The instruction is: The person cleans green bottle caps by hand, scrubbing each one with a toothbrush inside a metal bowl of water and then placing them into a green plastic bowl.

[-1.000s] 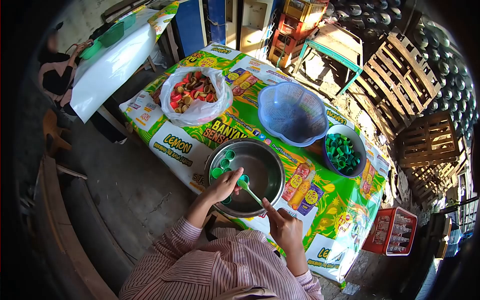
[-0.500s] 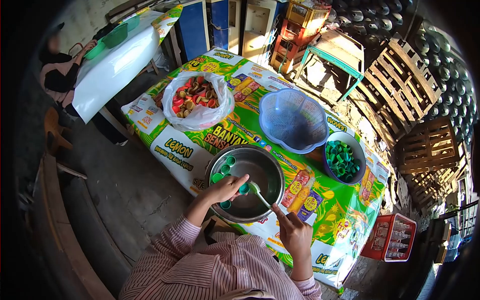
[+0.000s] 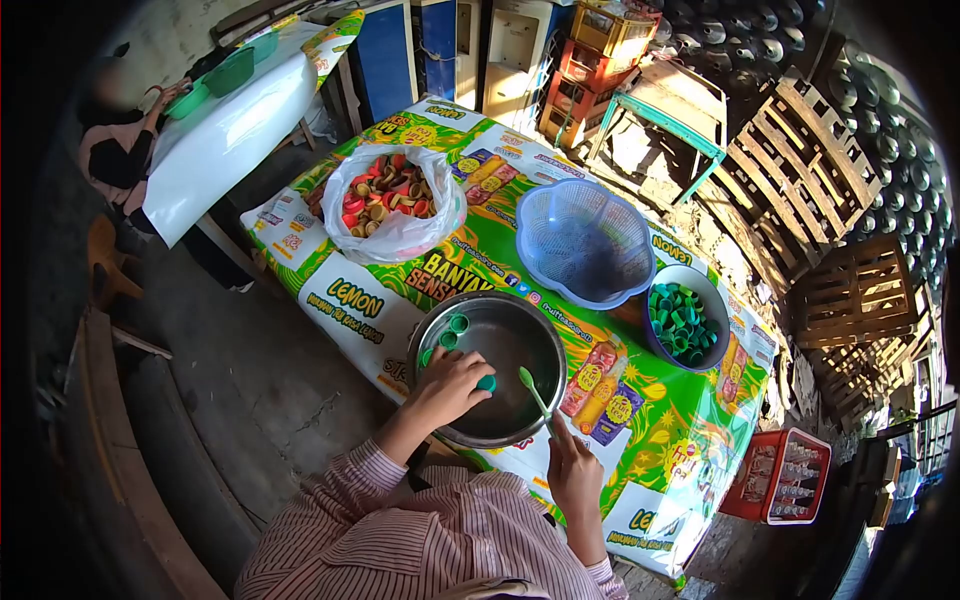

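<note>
A big table (image 3: 690, 400) with a bright green cloth lies under both hands. On it, far past the fingers, sit a blue basket (image 3: 585, 240) and a white bag (image 3: 400, 240) full of red and brown caps. Off to the right of the fingers is a small bowl (image 3: 722, 305) full of green caps. Right under the fingers is a round metal bowl (image 3: 520, 335). A few loose caps (image 3: 452, 330) lie at its far left side, just past the left fingertips. The left hand (image 3: 450, 385) reaches in over the near rim, palm down. Its fingers are curled and pinch one green cap (image 3: 486, 383) at their tips. The right hand (image 3: 572, 465) stays near the body, just outside the near rim, with its fingers closed tight around the handle of a toothbrush (image 3: 536, 393). The toothbrush is long and thin. It runs from the right fingers up and a little left, over the rim and into the metal bowl. Its brush end sits just to the right of the green cap, close by but not touching it. The left hand is the nearer one to the green cap, since it holds it.
</note>
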`<action>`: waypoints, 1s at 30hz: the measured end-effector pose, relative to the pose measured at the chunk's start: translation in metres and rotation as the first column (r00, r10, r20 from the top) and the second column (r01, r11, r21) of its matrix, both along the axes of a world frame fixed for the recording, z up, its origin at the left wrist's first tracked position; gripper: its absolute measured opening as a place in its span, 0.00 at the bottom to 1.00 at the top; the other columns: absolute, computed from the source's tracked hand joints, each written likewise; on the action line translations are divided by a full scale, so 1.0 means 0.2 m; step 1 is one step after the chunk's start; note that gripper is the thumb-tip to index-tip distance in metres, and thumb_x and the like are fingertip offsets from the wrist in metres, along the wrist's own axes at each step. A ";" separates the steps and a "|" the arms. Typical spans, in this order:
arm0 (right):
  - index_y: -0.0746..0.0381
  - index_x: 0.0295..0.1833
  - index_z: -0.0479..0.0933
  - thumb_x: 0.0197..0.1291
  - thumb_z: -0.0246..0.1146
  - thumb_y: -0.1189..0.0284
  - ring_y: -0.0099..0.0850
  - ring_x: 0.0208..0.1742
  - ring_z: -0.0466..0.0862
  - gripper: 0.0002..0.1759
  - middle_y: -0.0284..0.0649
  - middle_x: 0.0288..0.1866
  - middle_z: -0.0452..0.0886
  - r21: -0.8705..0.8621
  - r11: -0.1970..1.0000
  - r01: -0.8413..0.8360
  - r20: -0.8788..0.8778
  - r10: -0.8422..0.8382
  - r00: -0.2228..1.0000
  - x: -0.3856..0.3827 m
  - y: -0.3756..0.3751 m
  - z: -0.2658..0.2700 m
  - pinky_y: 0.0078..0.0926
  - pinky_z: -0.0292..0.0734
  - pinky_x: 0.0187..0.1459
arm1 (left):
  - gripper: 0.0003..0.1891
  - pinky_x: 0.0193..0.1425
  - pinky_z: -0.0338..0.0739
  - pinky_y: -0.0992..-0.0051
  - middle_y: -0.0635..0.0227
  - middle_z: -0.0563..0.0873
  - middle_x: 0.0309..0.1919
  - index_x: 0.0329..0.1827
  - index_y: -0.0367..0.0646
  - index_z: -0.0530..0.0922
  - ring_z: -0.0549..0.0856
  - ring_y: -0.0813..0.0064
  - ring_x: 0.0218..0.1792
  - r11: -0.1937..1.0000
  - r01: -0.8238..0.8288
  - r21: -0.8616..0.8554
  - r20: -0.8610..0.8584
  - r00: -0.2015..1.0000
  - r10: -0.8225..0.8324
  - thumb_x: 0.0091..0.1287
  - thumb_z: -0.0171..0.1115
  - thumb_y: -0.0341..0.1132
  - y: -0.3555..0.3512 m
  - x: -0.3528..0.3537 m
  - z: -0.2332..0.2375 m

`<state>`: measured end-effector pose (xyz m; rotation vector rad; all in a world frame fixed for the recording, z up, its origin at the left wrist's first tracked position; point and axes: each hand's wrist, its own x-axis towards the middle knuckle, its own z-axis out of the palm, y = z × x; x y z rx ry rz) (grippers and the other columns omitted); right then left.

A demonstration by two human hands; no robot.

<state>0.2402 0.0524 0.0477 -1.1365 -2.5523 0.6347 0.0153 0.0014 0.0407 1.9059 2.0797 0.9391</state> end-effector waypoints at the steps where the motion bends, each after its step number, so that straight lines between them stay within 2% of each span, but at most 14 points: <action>1: 0.59 0.61 0.68 0.58 0.56 0.76 0.43 0.23 0.80 0.23 0.49 0.32 0.80 0.012 1.000 -0.005 -0.004 0.005 1.000 0.00 0.01 0.02 0.34 0.74 0.24 | 0.19 0.44 0.68 0.69 0.67 0.77 0.41 0.47 0.46 0.73 0.78 0.68 0.41 1.000 0.006 -0.018 -0.109 0.994 -0.008 0.55 0.65 0.42 0.01 0.00 0.01; 3: 0.62 0.61 0.67 0.58 0.56 0.76 0.42 0.23 0.81 0.23 0.49 0.31 0.80 -0.044 0.998 0.035 -0.257 -0.045 0.965 0.01 -0.02 0.03 0.33 0.74 0.24 | 0.17 0.46 0.64 0.69 0.71 0.77 0.40 0.45 0.48 0.74 0.78 0.72 0.40 0.980 -0.056 0.193 0.106 0.994 0.036 0.55 0.64 0.43 0.01 0.03 0.09; 4: 0.65 0.61 0.65 0.57 0.56 0.77 0.41 0.21 0.80 0.24 0.48 0.27 0.79 0.063 0.998 0.019 -0.374 0.006 0.928 0.01 -0.01 -0.02 0.33 0.73 0.23 | 0.17 0.47 0.63 0.68 0.72 0.77 0.40 0.46 0.48 0.74 0.77 0.72 0.41 0.986 -0.060 0.156 -0.005 0.998 0.061 0.56 0.64 0.44 0.01 0.02 0.07; 7: 0.62 0.65 0.61 0.57 0.57 0.74 0.39 0.19 0.79 0.29 0.45 0.25 0.79 -0.035 0.996 0.085 -0.131 -0.088 0.987 -0.02 0.01 -0.09 0.34 0.73 0.21 | 0.18 0.49 0.61 0.67 0.72 0.77 0.40 0.47 0.49 0.74 0.77 0.73 0.42 0.994 -0.080 0.070 -0.144 0.985 0.089 0.56 0.63 0.45 0.00 -0.01 -0.01; 8: 0.61 0.67 0.57 0.56 0.58 0.74 0.41 0.18 0.78 0.32 0.43 0.21 0.78 -0.026 0.997 0.067 -0.161 -0.070 0.984 -0.02 0.01 -0.10 0.35 0.72 0.21 | 0.18 0.50 0.61 0.67 0.72 0.77 0.40 0.48 0.49 0.74 0.77 0.73 0.42 0.995 -0.096 0.022 -0.170 0.981 0.098 0.56 0.63 0.45 0.00 -0.01 -0.04; 9: 0.63 0.63 0.63 0.57 0.60 0.71 0.33 0.12 0.73 0.28 0.39 0.14 0.72 -0.050 0.996 0.070 -0.309 -0.082 0.947 -0.04 0.01 -0.08 0.29 0.66 0.17 | 0.20 0.50 0.60 0.66 0.72 0.78 0.40 0.50 0.50 0.73 0.77 0.72 0.42 0.993 -0.082 0.081 -0.178 0.979 0.095 0.56 0.62 0.46 0.00 -0.01 -0.02; 12: 0.67 0.52 0.74 0.58 0.61 0.68 0.17 0.14 0.61 0.18 0.29 0.11 0.63 -0.465 0.878 0.114 -0.338 -0.295 0.894 -0.11 -0.01 -0.02 0.20 0.53 0.18 | 0.33 0.51 0.61 0.66 0.73 0.79 0.39 0.61 0.47 0.65 0.78 0.72 0.41 0.994 -0.035 0.105 -0.004 0.999 0.035 0.52 0.67 0.42 0.01 0.04 -0.02; 14: 0.69 0.47 0.76 0.60 0.60 0.68 0.13 0.16 0.58 0.15 0.24 0.14 0.63 -0.559 0.824 0.092 -0.381 -0.354 0.854 -0.19 0.01 -0.06 0.18 0.49 0.18 | 0.44 0.52 0.62 0.67 0.73 0.80 0.37 0.67 0.44 0.56 0.78 0.72 0.41 0.991 -0.010 0.132 0.087 0.996 -0.002 0.47 0.71 0.38 0.00 0.09 -0.04; 15: 0.70 0.47 0.76 0.59 0.60 0.67 0.17 0.17 0.66 0.17 0.35 0.14 0.71 -0.530 0.845 0.071 -0.396 -0.321 0.861 -0.22 0.01 0.00 0.20 0.62 0.20 | 0.39 0.51 0.63 0.66 0.72 0.79 0.38 0.65 0.45 0.61 0.78 0.69 0.42 0.991 -0.005 0.134 0.192 0.981 -0.021 0.48 0.70 0.38 -0.01 0.11 -0.05; 18: 0.68 0.43 0.77 0.58 0.61 0.68 0.18 0.18 0.68 0.14 0.38 0.15 0.72 -0.549 0.836 -0.003 -0.423 -0.276 0.863 -0.25 0.02 -0.05 0.22 0.64 0.21 | 0.24 0.53 0.64 0.67 0.68 0.79 0.40 0.51 0.45 0.75 0.77 0.67 0.43 0.984 0.067 0.163 0.007 0.998 -0.069 0.49 0.69 0.38 -0.03 0.14 -0.04; 21: 0.68 0.38 0.77 0.57 0.62 0.68 0.18 0.16 0.66 0.12 0.39 0.14 0.70 -0.564 0.826 -0.012 -0.338 -0.218 0.916 -0.25 0.03 -0.08 0.22 0.62 0.19 | 0.22 0.52 0.64 0.66 0.68 0.78 0.44 0.50 0.46 0.74 0.76 0.68 0.46 0.983 0.043 0.180 0.089 0.994 -0.060 0.50 0.67 0.37 -0.05 0.15 -0.07; 23: 0.68 0.37 0.76 0.56 0.63 0.68 0.17 0.16 0.66 0.12 0.40 0.12 0.69 -0.529 0.848 -0.029 -0.392 -0.214 0.895 -0.23 0.05 -0.09 0.24 0.62 0.18 | 0.27 0.54 0.64 0.65 0.64 0.76 0.48 0.53 0.45 0.72 0.75 0.65 0.50 0.986 0.095 0.140 0.086 0.990 -0.108 0.49 0.69 0.38 -0.06 0.14 -0.08; 26: 0.67 0.36 0.77 0.55 0.63 0.70 0.23 0.15 0.70 0.10 0.40 0.14 0.72 -0.340 0.932 0.129 -0.409 -0.270 0.872 -0.14 0.22 -0.11 0.24 0.63 0.19 | 0.37 0.58 0.63 0.62 0.59 0.74 0.51 0.60 0.44 0.65 0.73 0.58 0.51 0.987 -0.074 0.145 0.145 0.988 0.053 0.47 0.71 0.41 -0.10 0.11 -0.09; 30: 0.64 0.32 0.77 0.53 0.64 0.70 0.43 0.15 0.75 0.08 0.48 0.14 0.71 0.119 0.866 0.485 -0.289 -0.437 0.851 0.09 0.69 0.00 0.35 0.64 0.18 | 0.22 0.44 0.67 0.66 0.70 0.77 0.33 0.45 0.46 0.74 0.76 0.67 0.38 0.979 -0.204 -0.013 0.115 0.972 0.204 0.47 0.69 0.39 -0.18 0.00 -0.11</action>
